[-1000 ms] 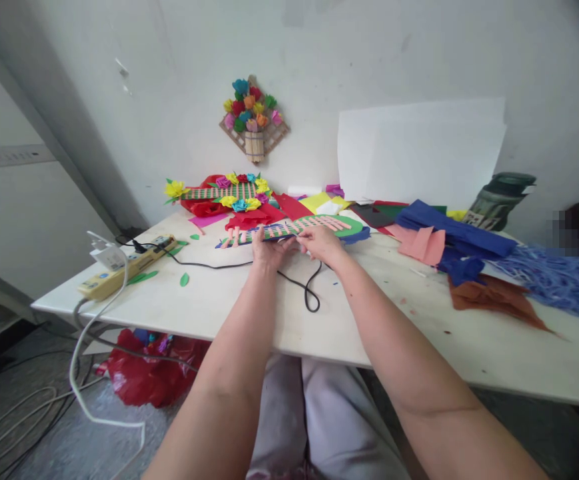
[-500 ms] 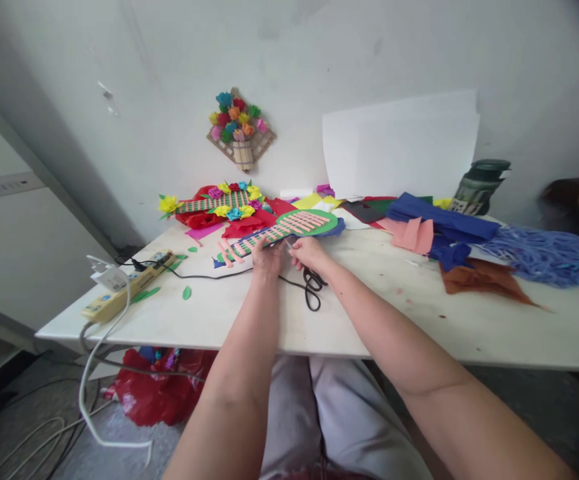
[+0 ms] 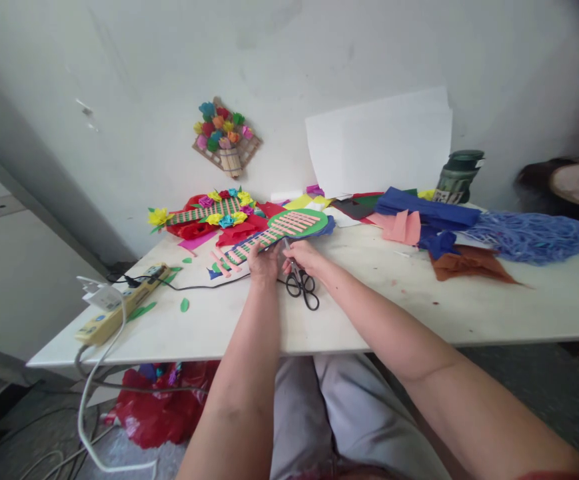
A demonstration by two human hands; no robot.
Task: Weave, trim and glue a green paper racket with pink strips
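A green paper shape (image 3: 311,217), rounded at the right and narrow at the left, is woven with pink strips over a dark blue layer. My left hand (image 3: 264,264) grips its lower edge near the middle, with the fingertips partly hidden under it. Just to the right, my right hand (image 3: 303,257) is closed on a pair of scissors (image 3: 295,285), holding them by the blade part. Their black handle loops hang toward me above the table, and the blade tips point up at the shape's edge.
A power strip (image 3: 134,300) with a charger and cables lies at the left. A similar woven piece with paper flowers (image 3: 226,208) lies behind. Blue strips (image 3: 534,235), brown paper (image 3: 472,265) and a dark bottle (image 3: 458,177) stand or lie at the right.
The scissors have swung in my right hand, so their handles and blades show more plainly. The whole view has shifted slightly; my left hand keeps its grip on the green shape.
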